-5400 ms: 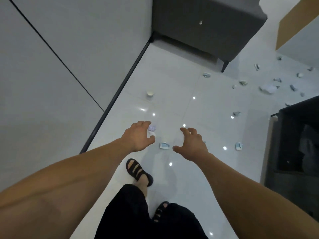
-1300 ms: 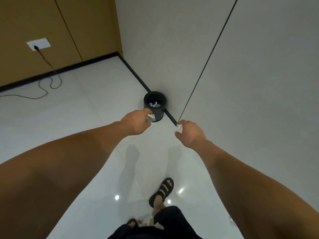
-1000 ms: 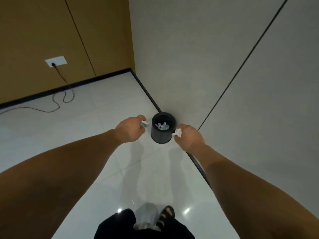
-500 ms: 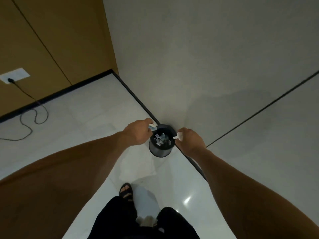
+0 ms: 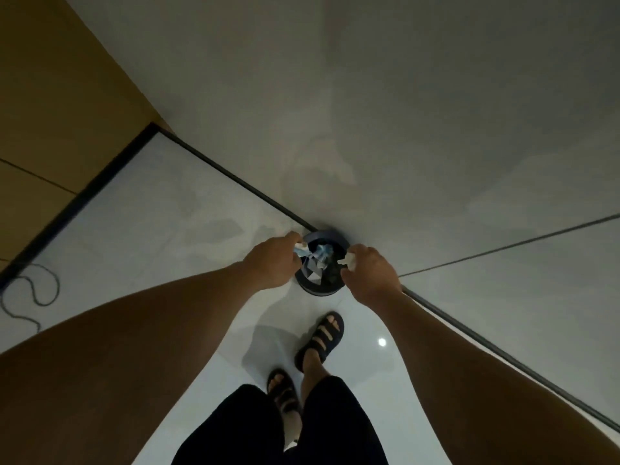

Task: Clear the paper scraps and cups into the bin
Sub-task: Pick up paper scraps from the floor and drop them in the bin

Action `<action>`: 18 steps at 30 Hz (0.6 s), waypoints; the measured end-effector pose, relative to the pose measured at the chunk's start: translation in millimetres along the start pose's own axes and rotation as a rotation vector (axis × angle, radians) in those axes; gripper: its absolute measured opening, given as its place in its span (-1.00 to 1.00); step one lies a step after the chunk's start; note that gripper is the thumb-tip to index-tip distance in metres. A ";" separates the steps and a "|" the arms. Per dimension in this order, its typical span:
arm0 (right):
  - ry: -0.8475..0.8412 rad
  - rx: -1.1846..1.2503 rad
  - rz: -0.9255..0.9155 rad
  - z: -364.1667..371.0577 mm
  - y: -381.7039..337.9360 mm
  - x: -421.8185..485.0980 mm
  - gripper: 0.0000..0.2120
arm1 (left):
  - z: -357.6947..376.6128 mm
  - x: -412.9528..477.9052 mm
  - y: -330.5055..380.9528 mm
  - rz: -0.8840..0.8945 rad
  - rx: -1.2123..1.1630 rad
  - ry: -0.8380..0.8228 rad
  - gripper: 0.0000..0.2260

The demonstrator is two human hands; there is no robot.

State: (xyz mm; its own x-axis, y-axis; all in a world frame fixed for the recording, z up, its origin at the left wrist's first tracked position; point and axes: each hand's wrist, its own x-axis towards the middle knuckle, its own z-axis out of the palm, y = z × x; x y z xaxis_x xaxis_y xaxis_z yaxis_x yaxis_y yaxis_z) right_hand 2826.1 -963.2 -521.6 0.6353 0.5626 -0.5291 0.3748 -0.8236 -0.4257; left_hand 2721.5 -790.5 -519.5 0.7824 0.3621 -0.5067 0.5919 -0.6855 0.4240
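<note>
A small round dark bin (image 5: pixel 318 289) stands on the white floor against the grey wall, with several paper scraps inside (image 5: pixel 322 256). My left hand (image 5: pixel 273 261) is at the bin's left rim, pinching a white and blue paper scrap (image 5: pixel 301 249) over the opening. At the right rim, my right hand (image 5: pixel 370 275) grips a small white paper scrap (image 5: pixel 349 259), also over the bin. No cups are visible.
The grey wall (image 5: pixel 402 112) rises right behind the bin, with a dark skirting line (image 5: pixel 235 177) along the floor. A brown panelled wall (image 5: pixel 50 112) is at left, with a cable (image 5: pixel 30 297) on the floor. My sandalled feet (image 5: pixel 322 337) stand just before the bin.
I walked from the littered floor to the bin carrying scraps in both hands. Over the last second both hands moved in from beside the bin to over its rim.
</note>
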 end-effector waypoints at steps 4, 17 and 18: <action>-0.053 0.085 0.086 44.9 27.6 54.9 -0.61 | 47.6 70.0 -20.1 -0.015 -0.005 -0.051 -0.69; -0.061 0.178 0.277 226.5 109.1 238.5 -0.45 | 222.7 267.7 -119.0 0.099 0.020 -0.217 -0.66; -0.066 0.177 0.280 235.4 111.4 243.1 -0.39 | 227.0 272.3 -123.7 0.114 0.028 -0.222 -0.67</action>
State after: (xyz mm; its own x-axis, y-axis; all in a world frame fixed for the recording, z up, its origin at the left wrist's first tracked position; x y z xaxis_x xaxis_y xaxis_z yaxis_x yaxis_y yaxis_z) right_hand 2863.3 -901.2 -870.5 0.6494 0.3249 -0.6876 0.0655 -0.9247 -0.3751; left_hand 2817.3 -750.4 -880.3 0.7801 0.1363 -0.6106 0.4943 -0.7325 0.4680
